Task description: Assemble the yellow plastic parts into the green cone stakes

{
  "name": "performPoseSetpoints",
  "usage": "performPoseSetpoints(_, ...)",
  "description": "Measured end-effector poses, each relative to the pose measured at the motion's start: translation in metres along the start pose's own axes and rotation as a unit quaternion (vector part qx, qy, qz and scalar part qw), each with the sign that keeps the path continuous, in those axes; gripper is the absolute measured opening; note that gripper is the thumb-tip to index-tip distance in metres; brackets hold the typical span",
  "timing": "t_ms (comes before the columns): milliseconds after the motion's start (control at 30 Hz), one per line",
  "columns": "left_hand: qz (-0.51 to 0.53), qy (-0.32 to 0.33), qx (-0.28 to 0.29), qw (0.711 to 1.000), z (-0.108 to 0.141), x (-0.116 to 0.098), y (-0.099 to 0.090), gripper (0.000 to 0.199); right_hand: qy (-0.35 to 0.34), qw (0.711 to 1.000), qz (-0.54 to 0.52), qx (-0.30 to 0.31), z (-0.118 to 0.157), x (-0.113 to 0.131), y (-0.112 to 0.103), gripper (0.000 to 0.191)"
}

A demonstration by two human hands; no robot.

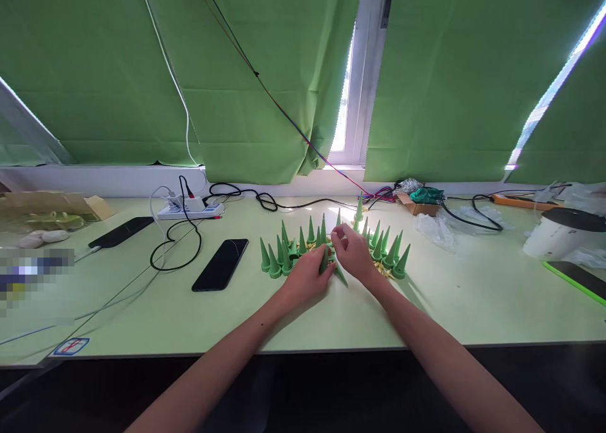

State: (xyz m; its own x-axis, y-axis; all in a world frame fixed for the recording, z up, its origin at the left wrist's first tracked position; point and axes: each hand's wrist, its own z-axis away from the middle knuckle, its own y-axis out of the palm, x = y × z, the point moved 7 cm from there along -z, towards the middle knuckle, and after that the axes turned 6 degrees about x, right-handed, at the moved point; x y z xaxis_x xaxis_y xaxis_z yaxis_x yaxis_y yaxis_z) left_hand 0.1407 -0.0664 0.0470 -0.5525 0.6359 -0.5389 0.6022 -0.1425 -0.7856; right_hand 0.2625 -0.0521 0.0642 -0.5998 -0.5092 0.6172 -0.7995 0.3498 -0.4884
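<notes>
My left hand point(310, 272) is wrapped round a small green cone point(324, 259) held tip up. Close beside it, my right hand point(351, 249) has thumb and fingertips pressed together; whatever lies in that pinch is too small to make out. Another green cone point(340, 274) lies tilted at the left fingertips, pointing towards the table's front. Several upright green cones point(274, 264) stand to the left of my hands, and more cones point(401, 262) stand on the right. Small yellowish pieces point(382, 269) lie among their bases. My hands hide part of the middle of the group.
On the pale table point(293, 322), a black phone point(220, 265) lies left of the cones. Behind are a power strip point(189, 211) and looping black cables point(267, 201). A small cardboard box point(418, 204), plastic wrap point(433, 228) and a white cylindrical container point(556, 234) stand to the right.
</notes>
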Motion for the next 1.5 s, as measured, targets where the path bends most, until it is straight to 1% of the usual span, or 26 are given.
performPoseSetpoints(133,0.007,0.014,0.012,1.000,-0.001,-0.003,0.001,0.010,0.005,1.000,0.002,0.002,0.000,-0.001,0.000,0.013)
performPoseSetpoints(267,-0.002,0.017,0.027,0.999,-0.001,-0.003,0.002,0.014,0.009,1.000,0.000,0.004,0.000,-0.002,0.000,0.013)
performPoseSetpoints(467,0.003,0.030,0.016,0.999,-0.001,-0.004,0.001,0.017,0.017,1.000,-0.005,0.003,0.000,-0.005,0.001,0.015)
performPoseSetpoints(633,0.002,0.030,0.013,0.999,-0.001,-0.002,0.002,0.019,0.015,1.000,-0.001,0.005,0.000,-0.005,0.001,0.016)
performPoseSetpoints(867,0.022,0.026,0.004,0.999,0.000,-0.004,0.000,0.021,0.020,1.000,-0.012,0.000,-0.001,-0.003,-0.001,0.018)
performPoseSetpoints(933,0.026,0.019,-0.005,0.999,0.000,-0.003,-0.002,0.022,0.023,1.000,-0.019,0.000,-0.001,-0.003,-0.002,0.018)
performPoseSetpoints(1000,0.030,0.011,-0.025,0.999,-0.001,-0.002,-0.005,0.021,0.025,0.999,-0.027,0.000,-0.001,-0.002,-0.002,0.019)
performPoseSetpoints(1167,0.043,-0.006,-0.117,0.992,-0.002,0.004,-0.019,0.020,0.023,0.999,-0.043,0.004,-0.001,0.000,-0.003,0.020)
performPoseSetpoints(1233,0.048,-0.011,-0.144,0.988,-0.002,0.006,-0.023,0.020,0.019,0.999,-0.049,0.004,-0.001,0.002,-0.003,0.020)
performPoseSetpoints(1367,0.059,-0.017,-0.173,0.983,0.001,0.008,-0.027,0.023,0.007,0.998,-0.054,0.010,-0.001,0.006,-0.002,0.021)
performPoseSetpoints(1500,0.062,-0.022,-0.179,0.982,0.001,0.010,-0.027,0.024,0.000,0.998,-0.052,0.025,0.000,0.007,-0.001,0.020)
